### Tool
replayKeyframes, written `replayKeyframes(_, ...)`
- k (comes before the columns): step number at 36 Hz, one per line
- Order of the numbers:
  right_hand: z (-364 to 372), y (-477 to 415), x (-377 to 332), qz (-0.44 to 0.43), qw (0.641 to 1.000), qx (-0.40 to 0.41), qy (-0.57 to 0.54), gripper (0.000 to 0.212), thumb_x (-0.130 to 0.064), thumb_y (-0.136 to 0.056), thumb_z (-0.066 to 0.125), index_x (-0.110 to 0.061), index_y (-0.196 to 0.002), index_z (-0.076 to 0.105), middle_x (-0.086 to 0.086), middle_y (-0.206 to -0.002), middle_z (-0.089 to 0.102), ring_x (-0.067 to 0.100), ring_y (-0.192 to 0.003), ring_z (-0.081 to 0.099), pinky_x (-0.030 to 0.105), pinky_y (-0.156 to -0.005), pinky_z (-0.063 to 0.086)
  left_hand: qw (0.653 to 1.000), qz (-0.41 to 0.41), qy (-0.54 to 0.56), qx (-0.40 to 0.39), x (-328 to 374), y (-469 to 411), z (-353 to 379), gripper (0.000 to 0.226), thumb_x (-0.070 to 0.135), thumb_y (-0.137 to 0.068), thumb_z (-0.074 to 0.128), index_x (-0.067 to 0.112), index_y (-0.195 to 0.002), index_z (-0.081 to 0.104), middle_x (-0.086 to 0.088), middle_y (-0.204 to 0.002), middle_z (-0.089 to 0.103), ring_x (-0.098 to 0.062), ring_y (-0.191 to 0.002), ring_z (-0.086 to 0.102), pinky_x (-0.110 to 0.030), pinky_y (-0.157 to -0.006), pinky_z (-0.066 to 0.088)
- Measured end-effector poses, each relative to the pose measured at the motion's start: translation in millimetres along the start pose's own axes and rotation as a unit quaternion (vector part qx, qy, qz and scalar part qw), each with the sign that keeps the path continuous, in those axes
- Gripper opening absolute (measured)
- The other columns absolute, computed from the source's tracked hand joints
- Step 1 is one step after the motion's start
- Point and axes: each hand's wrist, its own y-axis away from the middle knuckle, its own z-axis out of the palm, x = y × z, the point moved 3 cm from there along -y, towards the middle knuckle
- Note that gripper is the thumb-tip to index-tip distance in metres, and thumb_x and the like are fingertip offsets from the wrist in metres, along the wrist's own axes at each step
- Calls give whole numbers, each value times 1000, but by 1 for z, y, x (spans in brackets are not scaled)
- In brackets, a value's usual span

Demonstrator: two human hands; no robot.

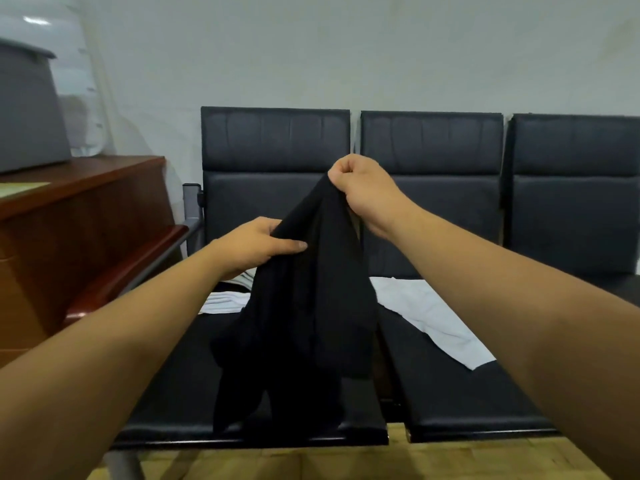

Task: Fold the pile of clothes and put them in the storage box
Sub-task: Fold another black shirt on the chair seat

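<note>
black garment: held up in the air over the seats. it hangs in loose folds from the two hands, and its lower end droops onto the front of the left seat.
right hand: the higher of the two, clenched into a fist round the top edge of the black garment, in front of the gap between two backrests.
left hand: lower and to the left. it grasps the side of the same garment, thumb lying across the front of the cloth and fingers hidden behind it.
surface: a row of black padded seats with backrests against the wall. three backrests show.
white garment: spread flat and creased on the middle seat, just right of the hanging black cloth.
second white cloth: lies at the back of the left seat, below the left hand, partly hidden by the black garment. i cannot tell what kind of garment it is.
grey box: stands on a reddish wooden desk at the far left, well apart from the hands.
floor: yellowish wood, seen under the seat fronts.
</note>
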Motion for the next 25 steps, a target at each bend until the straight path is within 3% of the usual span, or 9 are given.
replayKeyframes(4, -4, 0, 19, 7, 996, 8, 92, 19, -25, -99, 55, -24, -80, 54, -8, -80, 56, 10, -73, 50, 27, -67, 38, 998, 12, 62, 21, -1, 2, 0, 19, 13, -93, 63, 5, -109, 69, -10, -102, 74, -17, -90, 71, -20, -73, 58)
replayKeyframes(7, 0, 7, 35, 11, 987, -98, 126, 32, -53, -87, 70, -26, -102, 64, -6, -103, 66, 9, -95, 61, 29, -84, 47, 997, 26, 64, 28, -2, -2, 0, 22, 11, -92, 63, 0, -110, 67, -19, -102, 70, -28, -94, 66, -38, -88, 54)
replayKeyframes(9, 4, 14, 40, 17, 962, -192, 194, 39, -48, -80, 80, -24, -107, 67, -4, -105, 68, 9, -95, 64, 26, -82, 48, 999, 31, 23, 29, -4, -6, -1, 14, 14, -89, 66, 3, -98, 68, -14, -88, 66, -25, -85, 62, -41, -84, 48)
replayKeyframes(11, 6, 20, 43, 16, 935, -241, 258, 17, -32, -83, 82, -24, -86, 67, -4, -83, 67, 8, -76, 62, 22, -67, 44, 998, 28, -38, 29, -5, -9, -1, 12, 17, -90, 65, 5, -92, 66, -10, -83, 66, -23, -80, 63, -41, -85, 49)
replayKeyframes(13, 4, 19, 46, 12, 939, -221, 264, 23, -24, -86, 79, -27, -70, 63, -6, -69, 61, 5, -65, 56, 20, -58, 39, 992, 28, -119, 38, -7, -12, -1, 14, 25, -90, 67, 11, -94, 68, -11, -87, 70, -26, -85, 68, -41, -87, 52)
replayKeyframes(15, 1, 15, 50, 21, 963, -174, 204, 22, -20, -86, 78, -25, -69, 65, -6, -67, 62, 6, -64, 57, 20, -59, 40, 982, 26, -183, 43, -9, -13, -2, 17, 34, -87, 70, 18, -93, 68, -8, -88, 70, -23, -85, 67, -37, -83, 53)
replayKeyframes(18, 0, 12, 56, 46, 989, -124, 70, 6, -14, -88, 74, -16, -83, 73, 2, -78, 71, 13, -75, 67, 26, -73, 53, 968, 26, -243, 53, -16, -15, -6, 21, 39, -83, 73, 23, -95, 66, -1, -87, 68, -16, -83, 65, -34, -79, 52)
replayKeyframes(20, -2, 10, 59, 69, 994, -80, -21, 7, -10, -91, 69, -11, -96, 74, 7, -90, 75, 19, -85, 71, 33, -84, 58, 964, 2, -264, 42, -25, -15, -11, 25, 34, -84, 74, 25, -106, 66, 1, -97, 68, -14, -88, 65, -35, -84, 53)
replayKeyframes(25, -13, 5, 64, 116, 986, 3, -120, 15, -18, -97, 64, -10, -106, 71, 17, -101, 75, 32, -93, 73, 44, -84, 62, 935, -121, -333, 0, -64, -11, -25, 38, 55, -67, 70, 40, -101, 66, 1, -100, 71, -18, -91, 67, -40, -88, 54)
